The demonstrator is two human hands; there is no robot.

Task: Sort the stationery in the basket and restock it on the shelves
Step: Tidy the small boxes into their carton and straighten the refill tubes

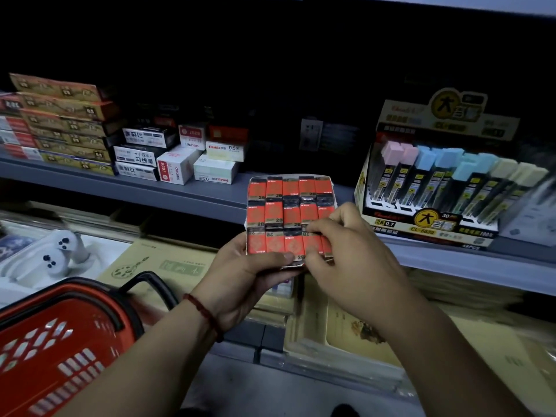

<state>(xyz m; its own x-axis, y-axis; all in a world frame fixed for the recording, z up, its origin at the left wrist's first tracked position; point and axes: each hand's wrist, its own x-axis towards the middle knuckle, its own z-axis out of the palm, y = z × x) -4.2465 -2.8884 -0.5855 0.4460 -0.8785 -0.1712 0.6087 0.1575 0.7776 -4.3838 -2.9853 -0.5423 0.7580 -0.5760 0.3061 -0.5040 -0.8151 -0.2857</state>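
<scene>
My left hand [240,275] grips the eraser tray [290,218] by its near-left corner; my right hand [346,251] pinches its near edge. The tray's long axis points at the grey shelf [180,191] directly ahead, right hand nearer.

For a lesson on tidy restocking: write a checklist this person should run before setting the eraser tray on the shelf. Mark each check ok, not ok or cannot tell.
1. Left hand grips the tray at its near edge: ok.
2. Right hand pinches the tray's near right corner: ok.
3. Bare spot on the shelf between the white boxes and the lead display: ok.
4. All erasers seated flat: cannot tell, the right hand covers some.
5. Spot wide enough for the tray: cannot tell.
6. Basket emptied: cannot tell, only partly in view.
</scene>
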